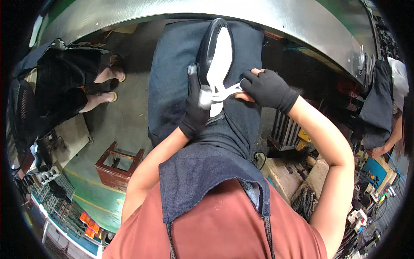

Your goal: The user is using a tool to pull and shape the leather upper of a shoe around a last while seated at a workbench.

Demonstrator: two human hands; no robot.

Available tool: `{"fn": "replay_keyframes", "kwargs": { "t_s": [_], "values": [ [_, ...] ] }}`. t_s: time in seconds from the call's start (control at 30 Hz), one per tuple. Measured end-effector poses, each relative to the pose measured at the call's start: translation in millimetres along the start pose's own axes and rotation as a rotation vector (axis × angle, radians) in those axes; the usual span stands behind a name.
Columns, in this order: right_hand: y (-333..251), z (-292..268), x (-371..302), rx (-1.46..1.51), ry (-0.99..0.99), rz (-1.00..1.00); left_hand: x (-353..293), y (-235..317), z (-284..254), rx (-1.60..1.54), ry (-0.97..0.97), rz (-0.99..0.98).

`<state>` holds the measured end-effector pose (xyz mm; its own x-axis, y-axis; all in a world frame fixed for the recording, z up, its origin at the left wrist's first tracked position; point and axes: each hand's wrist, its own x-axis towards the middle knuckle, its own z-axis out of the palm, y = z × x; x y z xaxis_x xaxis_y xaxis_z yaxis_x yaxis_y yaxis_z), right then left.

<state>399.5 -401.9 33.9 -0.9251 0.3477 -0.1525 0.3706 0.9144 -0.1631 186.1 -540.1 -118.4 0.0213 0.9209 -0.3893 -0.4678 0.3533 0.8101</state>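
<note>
A black shoe (207,49) lies over my lap, toe pointing away, its pale white underside (221,54) facing up. My left hand (196,105), in a black glove, grips the shoe along its left side near the heel. A blurred pale, shiny patch (205,96) shows at that hand; I cannot tell what it is. My right hand (266,89), gloved in black with bare fingertips, is closed on a white strip (233,90). The strip stretches from the shoe's narrow part to my right fingers. Under the shoe is my dark blue apron (172,56).
A curved metal machine edge (194,7) crosses ahead of my knees. A person in dark clothes (64,77) is at the left, with a brown stool (118,166) nearby. Another person's arm (390,136) shows at the right, near a cluttered bench. A metal rack (284,129) stands by my right knee.
</note>
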Motion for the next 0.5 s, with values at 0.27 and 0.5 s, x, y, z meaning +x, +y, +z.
{"fn": "replay_keyframes", "kwargs": {
  "t_s": [0.27, 0.5],
  "values": [
    [19, -44, 0, 0.852, -0.621, 0.417, 24, 35, 40, 0.971, 0.251, 0.763],
    [-77, -96, 16, 0.329, -0.449, 0.346, 36, 36, 21, 0.668, 0.132, 0.401]
  ]
}}
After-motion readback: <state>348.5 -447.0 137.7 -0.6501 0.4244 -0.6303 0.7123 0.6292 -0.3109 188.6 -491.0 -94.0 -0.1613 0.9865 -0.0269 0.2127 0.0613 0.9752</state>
